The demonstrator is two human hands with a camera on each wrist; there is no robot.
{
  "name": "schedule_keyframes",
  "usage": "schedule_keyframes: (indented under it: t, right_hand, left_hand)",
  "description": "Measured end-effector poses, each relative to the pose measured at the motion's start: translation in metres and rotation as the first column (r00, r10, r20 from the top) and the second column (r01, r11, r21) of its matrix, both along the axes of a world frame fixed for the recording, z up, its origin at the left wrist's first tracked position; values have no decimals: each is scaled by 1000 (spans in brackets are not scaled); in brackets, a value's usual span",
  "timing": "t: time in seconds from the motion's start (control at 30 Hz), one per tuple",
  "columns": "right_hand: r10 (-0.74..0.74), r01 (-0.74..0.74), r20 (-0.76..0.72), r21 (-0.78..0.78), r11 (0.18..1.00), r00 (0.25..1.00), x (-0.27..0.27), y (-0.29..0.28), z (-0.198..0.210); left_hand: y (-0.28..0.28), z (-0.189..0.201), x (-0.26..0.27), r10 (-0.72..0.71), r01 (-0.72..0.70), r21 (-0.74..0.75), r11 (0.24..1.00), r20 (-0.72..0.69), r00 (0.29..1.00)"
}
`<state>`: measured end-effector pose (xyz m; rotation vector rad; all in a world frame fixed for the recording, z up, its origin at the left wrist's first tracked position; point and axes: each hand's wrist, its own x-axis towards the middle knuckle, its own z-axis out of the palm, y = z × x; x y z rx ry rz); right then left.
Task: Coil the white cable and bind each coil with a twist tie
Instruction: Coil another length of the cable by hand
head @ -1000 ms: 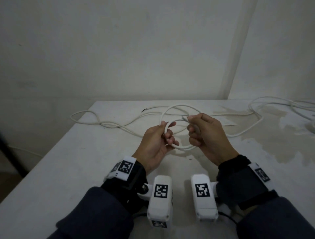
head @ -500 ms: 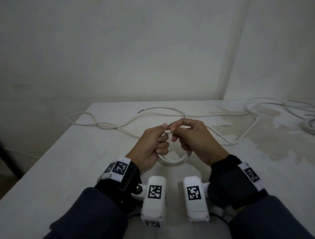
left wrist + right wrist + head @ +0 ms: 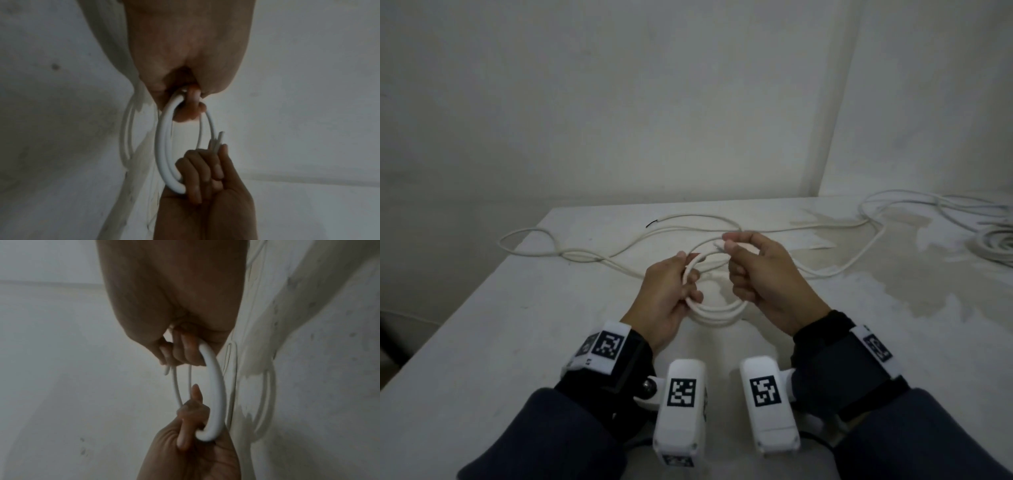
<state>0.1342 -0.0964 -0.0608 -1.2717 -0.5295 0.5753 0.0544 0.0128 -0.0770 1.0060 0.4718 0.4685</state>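
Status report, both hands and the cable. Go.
Left hand grips coil. Right hand pinches cable end above it. Loose white cable trails across table. No twist tie seen.

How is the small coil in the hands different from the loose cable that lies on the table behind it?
The small coil is wound into a few tight round loops, while the loose cable runs in long open curves. The coil is held above the table by the left hand and the right hand; the loose cable rests flat on it. Both are white and look equally thick.
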Motion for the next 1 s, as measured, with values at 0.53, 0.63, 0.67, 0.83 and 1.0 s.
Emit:
schedule_keyframes:
  t: [0.53, 0.63, 0.67, 0.83, 1.0]
  right_hand:
    - [-45, 193, -362, 384, 903, 931, 13, -5, 0]
    - [-88, 124, -150, 251, 960, 985, 11, -5, -1]
    - [-82, 103, -103, 218, 971, 991, 11, -6, -1]
    - [-39, 29, 124, 83, 996, 991, 4, -9, 1]
    - [-56, 47, 273, 39, 998, 960, 2, -8, 2]
  left_hand:
    - [-2, 9, -4, 25, -11, 249, 969, -53, 998]
    - [1, 10, -6, 161, -160, 312, 936, 23, 987]
    - [3, 9, -6, 194, -192, 349, 917, 29, 980]
    - [6, 5, -9, 154, -164, 407, 898, 57, 986]
    - [-1, 9, -13, -45, 15, 448, 894, 57, 997]
